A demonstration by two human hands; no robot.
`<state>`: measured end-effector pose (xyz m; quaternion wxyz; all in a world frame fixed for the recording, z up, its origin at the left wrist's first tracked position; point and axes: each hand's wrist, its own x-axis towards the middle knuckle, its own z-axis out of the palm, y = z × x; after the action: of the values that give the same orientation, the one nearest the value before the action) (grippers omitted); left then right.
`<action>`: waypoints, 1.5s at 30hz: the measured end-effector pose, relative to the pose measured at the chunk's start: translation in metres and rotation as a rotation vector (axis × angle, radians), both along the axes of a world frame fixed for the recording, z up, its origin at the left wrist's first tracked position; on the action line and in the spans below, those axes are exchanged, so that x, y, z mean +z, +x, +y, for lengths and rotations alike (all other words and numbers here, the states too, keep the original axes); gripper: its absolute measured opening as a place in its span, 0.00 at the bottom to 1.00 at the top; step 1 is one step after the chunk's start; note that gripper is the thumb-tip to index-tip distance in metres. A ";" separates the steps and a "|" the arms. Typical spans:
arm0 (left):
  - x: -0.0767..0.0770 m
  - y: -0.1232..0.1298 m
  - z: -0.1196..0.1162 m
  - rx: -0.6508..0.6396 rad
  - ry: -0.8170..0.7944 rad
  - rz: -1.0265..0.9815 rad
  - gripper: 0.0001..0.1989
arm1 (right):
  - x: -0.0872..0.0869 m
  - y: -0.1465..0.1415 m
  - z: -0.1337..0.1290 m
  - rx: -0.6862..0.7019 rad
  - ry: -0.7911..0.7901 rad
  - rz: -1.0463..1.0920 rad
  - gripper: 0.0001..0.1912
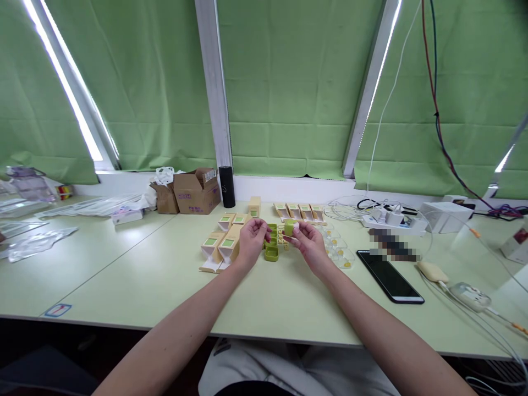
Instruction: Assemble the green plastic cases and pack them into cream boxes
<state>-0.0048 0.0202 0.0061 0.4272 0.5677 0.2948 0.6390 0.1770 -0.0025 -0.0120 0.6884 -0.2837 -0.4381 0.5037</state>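
My right hand (310, 245) grips a small green case (290, 226) between thumb and fingers, raised over the table. Beside it on the left, my left hand (252, 239) has thumb and fingertips pressed together. Whatever it may hold is too small to tell. Between the hands lies a row of green square trays or case halves (271, 253), partly hidden by my left fingers. Small yellowish pieces (282, 237) sit right of that row. Clear rounded plastic packs with yellow spots (342, 256) lie past my right hand. Several small cartons with green labels (227, 246) stand left of my left hand.
More cartons (305, 212) line the back, by a black cylinder (226, 187) and a brown cardboard box (197, 192). At right lie a phone (390, 275), a power strip (394, 221) and loose cables. Plastic bags (41, 242) lie far left.
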 end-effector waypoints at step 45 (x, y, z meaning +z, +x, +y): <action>-0.011 0.003 -0.010 0.026 0.254 0.472 0.14 | -0.001 0.003 -0.015 -0.639 0.666 -1.236 0.15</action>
<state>-0.0013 0.0098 -0.0051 0.2637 0.7462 0.3109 0.5263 0.1799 -0.0173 -0.0133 0.4797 -0.4041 -0.7683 -0.1281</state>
